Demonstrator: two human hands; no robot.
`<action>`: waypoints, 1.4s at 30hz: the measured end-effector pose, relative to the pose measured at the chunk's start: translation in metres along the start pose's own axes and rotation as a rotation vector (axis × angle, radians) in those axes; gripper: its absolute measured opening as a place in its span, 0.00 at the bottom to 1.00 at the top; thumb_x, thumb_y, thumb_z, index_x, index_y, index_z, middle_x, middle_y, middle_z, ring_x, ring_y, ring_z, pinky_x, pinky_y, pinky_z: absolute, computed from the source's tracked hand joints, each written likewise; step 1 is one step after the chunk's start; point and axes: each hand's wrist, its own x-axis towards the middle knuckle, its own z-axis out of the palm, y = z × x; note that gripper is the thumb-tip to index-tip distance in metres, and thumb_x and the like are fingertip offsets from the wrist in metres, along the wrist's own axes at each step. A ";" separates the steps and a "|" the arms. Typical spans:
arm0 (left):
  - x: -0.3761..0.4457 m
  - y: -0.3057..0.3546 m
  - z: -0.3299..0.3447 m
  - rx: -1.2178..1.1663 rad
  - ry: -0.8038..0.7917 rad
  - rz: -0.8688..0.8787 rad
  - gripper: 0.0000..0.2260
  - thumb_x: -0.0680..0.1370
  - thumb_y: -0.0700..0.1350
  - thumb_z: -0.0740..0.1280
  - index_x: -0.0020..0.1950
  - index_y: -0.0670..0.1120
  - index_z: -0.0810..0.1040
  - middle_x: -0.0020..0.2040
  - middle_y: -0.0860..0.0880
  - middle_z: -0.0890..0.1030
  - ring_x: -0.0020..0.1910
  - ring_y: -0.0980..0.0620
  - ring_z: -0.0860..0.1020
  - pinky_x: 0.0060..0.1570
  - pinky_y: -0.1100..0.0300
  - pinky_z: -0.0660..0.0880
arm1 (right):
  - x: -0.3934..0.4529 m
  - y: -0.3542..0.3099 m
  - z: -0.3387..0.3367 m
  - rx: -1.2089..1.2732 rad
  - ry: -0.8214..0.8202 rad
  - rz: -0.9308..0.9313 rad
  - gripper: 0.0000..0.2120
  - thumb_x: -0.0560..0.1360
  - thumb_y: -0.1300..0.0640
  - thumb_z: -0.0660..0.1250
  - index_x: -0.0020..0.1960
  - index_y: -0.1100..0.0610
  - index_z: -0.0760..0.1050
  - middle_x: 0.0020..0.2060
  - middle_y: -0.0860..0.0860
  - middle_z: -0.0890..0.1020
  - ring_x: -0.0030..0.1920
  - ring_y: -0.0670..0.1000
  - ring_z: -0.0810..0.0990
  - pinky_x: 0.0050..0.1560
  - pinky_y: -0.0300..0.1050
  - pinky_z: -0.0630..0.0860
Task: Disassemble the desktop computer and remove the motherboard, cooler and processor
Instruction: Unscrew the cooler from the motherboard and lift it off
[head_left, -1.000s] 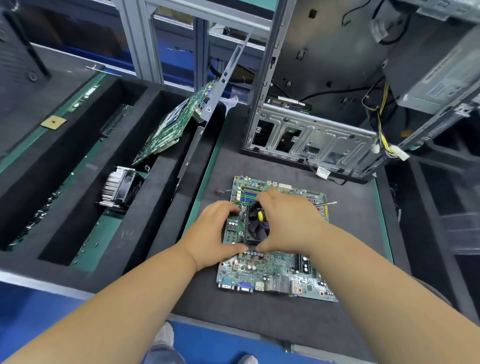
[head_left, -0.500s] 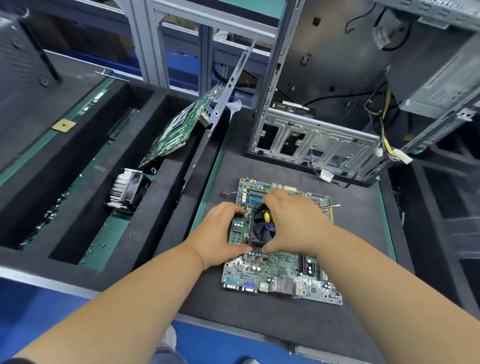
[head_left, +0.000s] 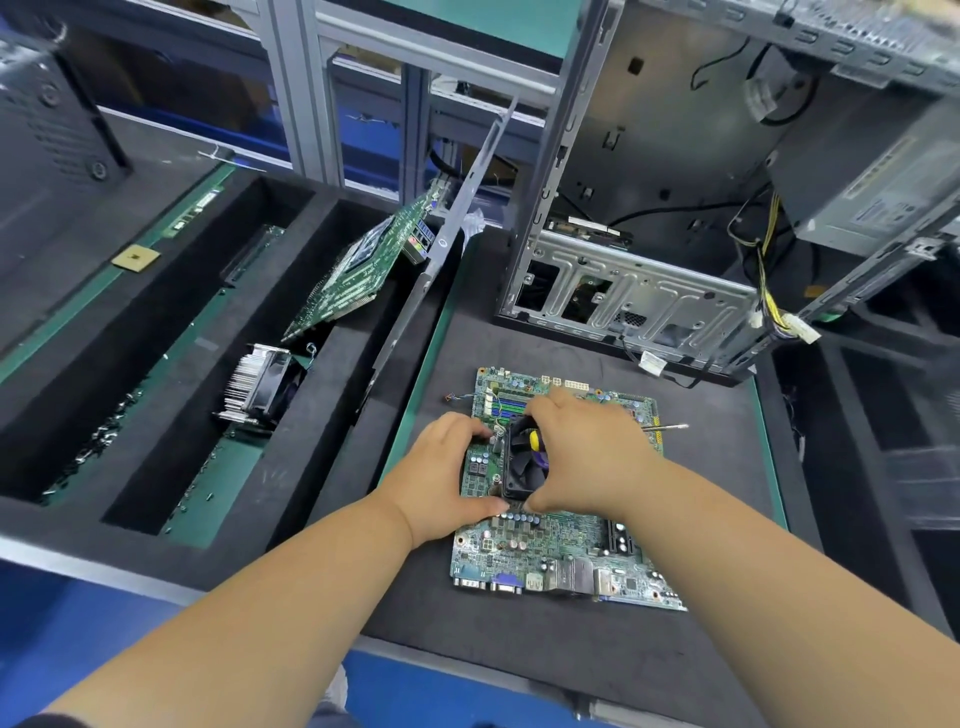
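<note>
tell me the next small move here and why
Probably lift the cooler straight up off the motherboard: the left hand and right hand grip its opposite sides, and the board lies flat on the mat, out of the case.

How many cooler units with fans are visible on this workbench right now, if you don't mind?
2: one cooler on the motherboard, gripped by both hands; another cooler lying in the left foam tray. Others may be hidden.

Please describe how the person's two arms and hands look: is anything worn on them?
Both forearms are bare up to the frame's lower edge. The left hand and the right hand wear no gloves. No ring, watch or wrist strap is visible.
</note>
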 end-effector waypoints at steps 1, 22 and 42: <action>0.000 0.000 0.000 -0.004 -0.001 -0.002 0.34 0.66 0.61 0.75 0.67 0.54 0.66 0.62 0.59 0.66 0.65 0.60 0.64 0.66 0.60 0.66 | 0.000 -0.001 0.000 0.009 -0.016 0.001 0.38 0.58 0.35 0.74 0.62 0.50 0.68 0.53 0.48 0.72 0.49 0.54 0.77 0.47 0.49 0.70; -0.006 0.015 -0.008 -0.121 0.054 0.007 0.32 0.68 0.61 0.74 0.68 0.54 0.68 0.64 0.59 0.69 0.64 0.64 0.63 0.61 0.72 0.58 | 0.028 -0.017 -0.032 1.764 0.359 -0.231 0.12 0.72 0.50 0.60 0.35 0.55 0.74 0.36 0.54 0.77 0.34 0.53 0.69 0.38 0.48 0.64; -0.007 0.021 -0.012 -0.162 0.015 -0.044 0.33 0.69 0.61 0.74 0.69 0.55 0.67 0.61 0.62 0.67 0.61 0.66 0.63 0.59 0.73 0.57 | 0.032 -0.023 -0.025 1.746 0.346 -0.258 0.12 0.75 0.53 0.57 0.36 0.56 0.74 0.37 0.55 0.76 0.34 0.52 0.69 0.38 0.44 0.67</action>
